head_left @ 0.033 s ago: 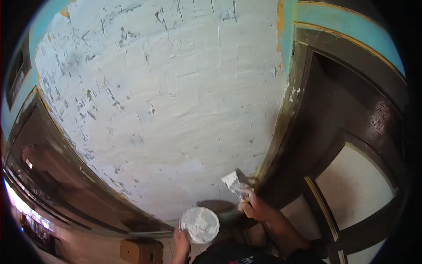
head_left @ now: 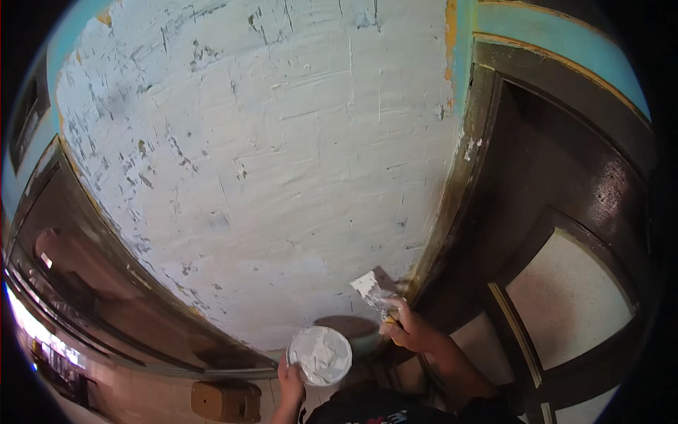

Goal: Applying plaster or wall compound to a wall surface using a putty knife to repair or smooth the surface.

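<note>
My right hand [head_left: 402,325] is closed round the yellow handle of a putty knife [head_left: 374,293]. White paste coats its wide blade, which is held at the lower right of the wall [head_left: 311,169]; whether it touches the surface I cannot tell. My left hand [head_left: 290,381] grips the rim of a round white tub [head_left: 299,343] at its left side. Inside the tub lies a mound of white putty [head_left: 325,355]. Whitish filler covers the wall, with ridges, grey nicks and scratches, mostly on the left and upper parts.
Dark wooden frames border the wall: a brown panelled door [head_left: 544,162] on the right, a brown cabinet or door [head_left: 85,261] on the left. A brown stool [head_left: 226,401] stands on the tiled floor at lower left. Turquoise paint [head_left: 565,42] shows above the right door.
The putty knife has shifted slightly left and up. The tub has risen a little, and the putty in it looks more heaped toward the middle.
</note>
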Demonstrator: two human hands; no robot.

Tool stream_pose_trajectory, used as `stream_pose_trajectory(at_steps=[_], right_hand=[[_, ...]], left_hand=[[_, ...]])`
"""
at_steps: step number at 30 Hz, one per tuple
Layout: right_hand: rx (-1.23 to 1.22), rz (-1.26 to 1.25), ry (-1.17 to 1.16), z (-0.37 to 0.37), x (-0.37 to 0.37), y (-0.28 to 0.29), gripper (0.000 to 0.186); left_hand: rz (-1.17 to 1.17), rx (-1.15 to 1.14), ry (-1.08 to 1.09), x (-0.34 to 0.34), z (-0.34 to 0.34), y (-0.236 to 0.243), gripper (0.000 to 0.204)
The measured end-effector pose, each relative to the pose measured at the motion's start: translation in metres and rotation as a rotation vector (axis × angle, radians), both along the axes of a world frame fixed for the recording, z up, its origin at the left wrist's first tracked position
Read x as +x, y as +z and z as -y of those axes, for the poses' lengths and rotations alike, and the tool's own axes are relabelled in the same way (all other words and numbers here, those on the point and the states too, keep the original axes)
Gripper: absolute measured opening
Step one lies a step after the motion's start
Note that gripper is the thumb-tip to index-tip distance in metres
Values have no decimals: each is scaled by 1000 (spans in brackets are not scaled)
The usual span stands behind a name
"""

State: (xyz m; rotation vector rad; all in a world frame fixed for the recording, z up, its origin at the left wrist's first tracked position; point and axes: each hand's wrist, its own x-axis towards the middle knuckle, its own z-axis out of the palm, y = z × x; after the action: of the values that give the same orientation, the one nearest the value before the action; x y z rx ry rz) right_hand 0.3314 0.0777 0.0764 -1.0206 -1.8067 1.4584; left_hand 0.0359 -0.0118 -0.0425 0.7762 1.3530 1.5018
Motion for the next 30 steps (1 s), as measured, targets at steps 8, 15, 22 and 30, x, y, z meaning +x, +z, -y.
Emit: stream_pose_trajectory(at_steps=[8,15,22,30], right_hand=[[40,-74,210,-1,-3,23,52],[-70,41,285,-26,-17,34,34],[255,141,281,-41,-29,43,29],[495,360,371,-40,-42,62,32]], left_hand=[[50,207,125,14,-30,44,48],[-249,342,350,24,-16,78,49],[-350,406,514,23,-7,85,50],[-463,365,408,27,-17,105,46]])
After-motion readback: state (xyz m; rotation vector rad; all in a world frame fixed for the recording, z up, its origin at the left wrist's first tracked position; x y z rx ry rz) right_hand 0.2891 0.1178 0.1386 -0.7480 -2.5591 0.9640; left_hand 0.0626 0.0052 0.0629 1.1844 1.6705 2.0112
